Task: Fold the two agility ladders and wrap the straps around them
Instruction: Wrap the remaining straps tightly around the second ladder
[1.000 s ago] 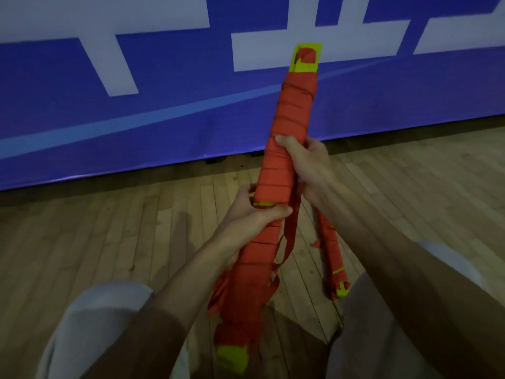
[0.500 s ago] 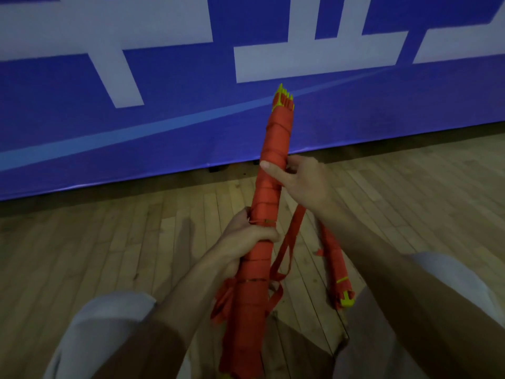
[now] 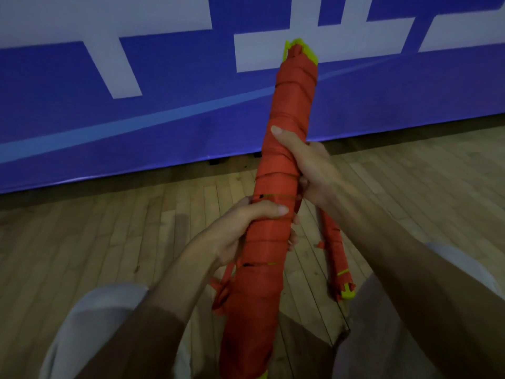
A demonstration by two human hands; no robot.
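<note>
Since the earlier frame, the slack strap loop has closed against the wrapped ladder bundle (image 3: 289, 127) at frame centre. Your left hand (image 3: 246, 228) and right hand (image 3: 308, 165) both grip it. The second bundle (image 3: 334, 250), lower right, appears finished; loose strap tails (image 3: 221, 291) remain.

Wooden plank floor (image 3: 109, 242); wrapped red ladder bundle (image 3: 336, 250) lying on it.

The nearer agility ladder bundle (image 3: 289, 110) is showing orange-red all along its wrapped strap (image 3: 276, 184), with neon-yellow rung ends (image 3: 311, 54) peeking out at the top. The second ladder bundle (image 3: 334, 242) is showing the same orange-red with a yellow tip. The banner (image 3: 164, 86) is displaying deep blue with white block shapes and a paler blue diagonal stripe. The wooden floor (image 3: 109, 228) is showing tan in narrow planks.
</note>
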